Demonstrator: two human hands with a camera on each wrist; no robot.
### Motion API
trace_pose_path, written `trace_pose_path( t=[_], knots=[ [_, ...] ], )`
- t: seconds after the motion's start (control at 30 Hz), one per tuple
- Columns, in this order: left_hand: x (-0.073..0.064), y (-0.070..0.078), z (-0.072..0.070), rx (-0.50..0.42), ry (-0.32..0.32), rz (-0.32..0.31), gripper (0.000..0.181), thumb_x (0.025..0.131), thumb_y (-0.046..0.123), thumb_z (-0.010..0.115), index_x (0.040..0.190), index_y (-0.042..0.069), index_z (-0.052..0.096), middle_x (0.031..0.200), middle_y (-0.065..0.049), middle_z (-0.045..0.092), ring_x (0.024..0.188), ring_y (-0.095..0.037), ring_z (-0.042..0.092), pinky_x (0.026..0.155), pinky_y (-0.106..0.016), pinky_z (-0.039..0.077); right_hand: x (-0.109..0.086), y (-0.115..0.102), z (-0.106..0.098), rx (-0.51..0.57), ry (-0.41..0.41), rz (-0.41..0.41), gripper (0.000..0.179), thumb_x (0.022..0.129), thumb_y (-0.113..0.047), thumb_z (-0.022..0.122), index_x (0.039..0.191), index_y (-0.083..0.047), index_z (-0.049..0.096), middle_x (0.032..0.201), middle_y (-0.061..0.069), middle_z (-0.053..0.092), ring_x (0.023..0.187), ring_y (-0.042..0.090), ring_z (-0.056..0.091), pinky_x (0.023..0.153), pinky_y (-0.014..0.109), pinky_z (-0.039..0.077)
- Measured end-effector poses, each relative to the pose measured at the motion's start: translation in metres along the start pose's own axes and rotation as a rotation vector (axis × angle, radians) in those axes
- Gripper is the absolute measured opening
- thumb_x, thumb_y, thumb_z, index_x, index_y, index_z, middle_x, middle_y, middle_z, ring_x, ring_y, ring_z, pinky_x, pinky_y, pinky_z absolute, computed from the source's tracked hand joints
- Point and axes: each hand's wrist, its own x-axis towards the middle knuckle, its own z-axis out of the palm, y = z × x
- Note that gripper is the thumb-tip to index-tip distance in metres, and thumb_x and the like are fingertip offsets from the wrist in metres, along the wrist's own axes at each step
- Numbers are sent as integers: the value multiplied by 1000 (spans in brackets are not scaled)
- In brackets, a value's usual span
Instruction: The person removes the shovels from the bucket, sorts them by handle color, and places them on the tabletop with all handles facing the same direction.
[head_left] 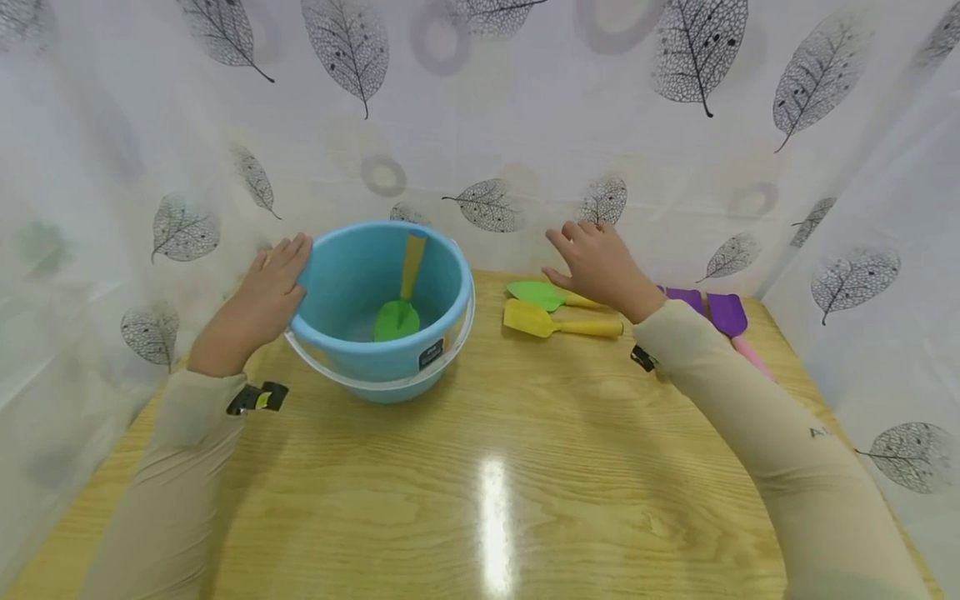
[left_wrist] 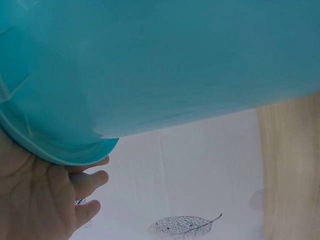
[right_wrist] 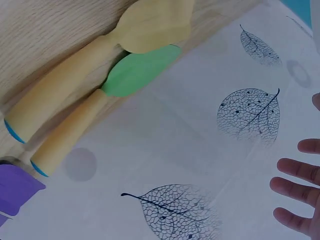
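A light-blue bucket (head_left: 360,363) with a white handle stands upright on the left of the table. Inside it leans a green-bladed toy shovel (head_left: 397,322) with a yellow grip. My left hand (head_left: 258,304) rests on the bucket's left rim, its palm against the rim in the left wrist view and its fingers extended. The right hand (head_left: 597,260) is in the air above the table's back edge, fingers spread and holding nothing. Nearest below it lie a green trowel (head_left: 536,293) and a yellow shovel (head_left: 528,319), both with yellow grips.
Purple-bladed tools (head_left: 726,315), one with a pink grip, lie at the back right, partly hidden by the right sleeve (head_left: 720,408). A leaf-printed curtain (head_left: 480,125) hangs around the back and sides of the wooden table (head_left: 420,500).
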Motion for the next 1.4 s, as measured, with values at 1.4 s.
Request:
trace_pose_path(
  t=[1.4],
  knots=[
    [0, -3, 1, -9, 18, 9, 58, 98, 10, 23, 147, -9, -1, 154, -30, 1, 143, -46, -3, 114, -61, -2, 111, -76, -63, -29, 21, -383, 49, 89, -42, 58, 124, -10, 52, 116, 15, 62, 102, 30, 58, 90, 45, 47]
  ],
)
